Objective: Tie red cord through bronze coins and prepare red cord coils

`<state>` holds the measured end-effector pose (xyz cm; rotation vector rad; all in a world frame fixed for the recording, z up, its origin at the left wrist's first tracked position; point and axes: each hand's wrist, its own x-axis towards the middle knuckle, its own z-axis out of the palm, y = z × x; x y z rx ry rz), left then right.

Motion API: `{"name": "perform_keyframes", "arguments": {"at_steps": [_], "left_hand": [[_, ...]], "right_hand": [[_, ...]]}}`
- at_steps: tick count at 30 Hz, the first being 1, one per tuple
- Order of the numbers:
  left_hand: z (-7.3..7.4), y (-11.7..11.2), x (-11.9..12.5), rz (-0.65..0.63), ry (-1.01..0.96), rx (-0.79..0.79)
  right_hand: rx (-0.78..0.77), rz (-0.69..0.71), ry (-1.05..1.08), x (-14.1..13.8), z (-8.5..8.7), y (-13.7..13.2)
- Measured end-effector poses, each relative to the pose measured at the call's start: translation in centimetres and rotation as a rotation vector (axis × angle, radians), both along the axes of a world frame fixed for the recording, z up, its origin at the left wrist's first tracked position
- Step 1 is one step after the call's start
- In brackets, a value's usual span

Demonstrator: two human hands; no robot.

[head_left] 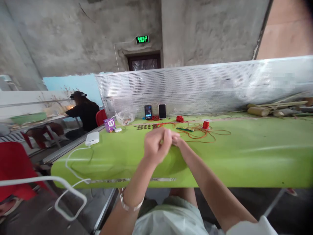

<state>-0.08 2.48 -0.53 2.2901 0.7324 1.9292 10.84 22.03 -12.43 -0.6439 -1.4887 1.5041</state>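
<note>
"Cord (205, 142): where is it, and how would it handle?"

"Loose loops lie on the green table (254, 140), to both sides of the red spool (206, 124). Probably light, soft and quick to tangle; I'd pinch one strand close to its end."

"And the grip?"

"Left hand (156, 143) is curled, right hand (175, 139) mostly hidden behind it; I can't tell what they hold."

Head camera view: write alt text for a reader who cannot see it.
A person's left hand and right hand are close together over a green table. Beyond them are small brown discs, a red cord bundle and a red spool, with two phones upright before a perforated panel.
</note>
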Motion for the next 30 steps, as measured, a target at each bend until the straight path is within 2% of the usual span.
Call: {"name": "perform_keyframes", "arguments": {"at_steps": [3, 5, 7, 9, 11, 14, 17, 22, 30], "left_hand": [[-3.5, 7.1, -1.0, 0.058, -0.172, -0.25], [-6.1, 10.5, -2.0, 0.096, -0.288, -0.376], [-8.1, 12.7, -2.7, 0.131, -0.418, -0.484], [-9.3, 14.0, -3.1, 0.14, -0.529, -0.592], [-9.8, 14.7, -3.0, 0.083, -0.576, -0.721], [-10.0, 15.2, -2.6, -0.071, -0.551, -0.904], [-10.1, 15.2, -2.4, -0.187, -0.513, -1.015], [-10.3, 14.9, -2.6, -0.262, -0.495, -1.067], [-10.6, 15.0, -2.5, -0.27, -0.509, -1.038]], "right_hand": [[-0.02, 0.018, -0.05, 0.2, 0.5, -0.3], [-0.022, 0.029, -0.067, 0.3, 0.8, -0.6], [-0.013, 0.035, -0.07, 0.5, 1.0, -0.8], [0.0, 0.032, -0.066, 0.6, 1.2, -1.0], [0.015, 0.021, -0.057, 0.7, 1.3, -1.0], [0.041, -0.005, -0.044, 0.6, 1.3, -0.9], [0.061, -0.029, -0.044, 0.5, 1.2, -0.7], [0.084, -0.061, -0.053, 0.4, 1.1, -0.5], [0.097, -0.122, -0.046, 0.8, 0.9, -0.4]]}}
